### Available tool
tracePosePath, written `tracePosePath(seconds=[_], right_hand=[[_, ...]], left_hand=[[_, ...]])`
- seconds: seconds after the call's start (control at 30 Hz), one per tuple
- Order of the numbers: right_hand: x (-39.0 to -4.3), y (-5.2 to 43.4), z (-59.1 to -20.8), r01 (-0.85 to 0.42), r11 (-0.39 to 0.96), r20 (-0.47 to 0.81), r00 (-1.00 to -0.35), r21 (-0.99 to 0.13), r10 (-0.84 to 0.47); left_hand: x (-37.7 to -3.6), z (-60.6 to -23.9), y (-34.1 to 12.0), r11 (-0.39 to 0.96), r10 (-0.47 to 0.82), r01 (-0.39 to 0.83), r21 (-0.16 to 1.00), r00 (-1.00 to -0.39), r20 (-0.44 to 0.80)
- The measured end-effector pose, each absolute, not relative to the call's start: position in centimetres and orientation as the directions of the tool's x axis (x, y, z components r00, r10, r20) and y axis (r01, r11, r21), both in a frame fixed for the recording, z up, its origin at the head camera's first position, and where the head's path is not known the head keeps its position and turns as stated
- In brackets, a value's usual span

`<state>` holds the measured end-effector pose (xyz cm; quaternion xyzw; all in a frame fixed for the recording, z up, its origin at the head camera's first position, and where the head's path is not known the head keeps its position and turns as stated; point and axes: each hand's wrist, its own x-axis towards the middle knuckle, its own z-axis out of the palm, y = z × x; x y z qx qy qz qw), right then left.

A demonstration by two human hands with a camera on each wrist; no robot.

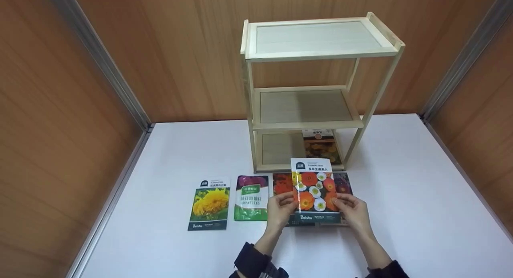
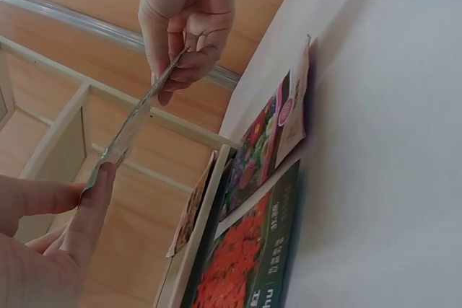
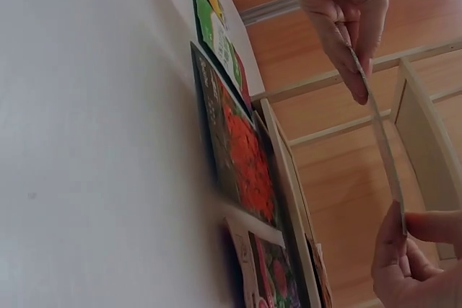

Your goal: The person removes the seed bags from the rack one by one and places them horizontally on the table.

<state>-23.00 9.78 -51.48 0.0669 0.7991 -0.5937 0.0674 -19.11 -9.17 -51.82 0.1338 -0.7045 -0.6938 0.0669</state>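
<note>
Both hands hold one seed packet [image 1: 314, 189], printed with orange and white poppies, just above the table. My left hand [image 1: 287, 201] pinches its left edge and my right hand [image 1: 342, 201] pinches its right edge. In the left wrist view the packet [image 2: 137, 120] shows edge-on between my left thumb [image 2: 94, 207] and my right hand [image 2: 188, 34]. In the right wrist view it is again a thin packet [image 3: 379, 135] between the two hands. Under it on the table lie a red-flower packet [image 1: 282, 183] and a dark purple-flower packet [image 1: 344, 183], both partly hidden.
A yellow-flower packet [image 1: 210, 203] and a green impatiens packet [image 1: 251, 197] lie to the left on the white table [image 1: 400, 214]. Behind stands a three-tier wooden shelf [image 1: 316, 55] with one packet [image 1: 320, 145] leaning on its bottom tier. Wooden walls enclose the table.
</note>
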Motion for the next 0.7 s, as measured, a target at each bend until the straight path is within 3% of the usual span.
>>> tracePosePath(seconds=[0.13, 0.4, 0.7], right_hand=[[-22.9, 10.7, -52.7, 0.147, 0.273, -0.142, -0.989, -0.951, 0.04], [-23.1, 13.3, -54.3, 0.21, 0.309, -0.196, -0.978, -0.927, 0.076], [-23.4, 17.1, -54.3, 0.288, 0.387, -0.269, -0.958, -0.876, 0.104]], left_hand=[[-19.1, -52.7, -8.3, 0.089, -0.326, -0.086, 0.992, -0.944, -0.053], [-19.4, -54.1, -6.2, 0.185, -0.32, -0.013, 0.983, -0.946, 0.048], [-20.6, -55.1, -2.7, 0.186, -0.299, -0.051, 0.981, -0.954, 0.007]])
